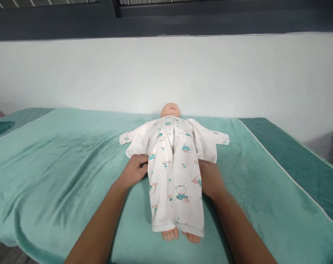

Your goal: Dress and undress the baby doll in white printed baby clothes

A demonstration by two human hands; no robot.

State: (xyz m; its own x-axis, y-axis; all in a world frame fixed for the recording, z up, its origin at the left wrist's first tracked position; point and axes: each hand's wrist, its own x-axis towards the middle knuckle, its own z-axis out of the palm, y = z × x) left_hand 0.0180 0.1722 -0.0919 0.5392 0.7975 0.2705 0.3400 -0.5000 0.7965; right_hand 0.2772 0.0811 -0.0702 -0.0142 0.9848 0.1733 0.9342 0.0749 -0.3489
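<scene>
Doll on its back at mid-frame, lengthwise, top end toward the white wall behind, bare feet at lower centre, nearest the person; by my judgement this leaves both flanks in equal reach. Under it a green blanket, rumpled at left of frame, smoother just right of the doll; soft pile probably helps against rolling or sliding. White shirt fanned out at both sides of the chest, sleeves pointing left and right, likely so the cloth lies flat and clear of the legs. Printed trousers cover the front from just below the chin to the ankles, a slit at upper middle, feet poking past the hems. Left hand, left of centre, against the trousers' edge: grip half curled, close to the cloth, no telling whether it pinches any. Right hand, right of centre, opposite: its far end goes out of sight behind the trousers, so how closed that grip is, or what it has hold of, can't be made out. Matching placement likely balances the doll, neither side tipping it.
</scene>
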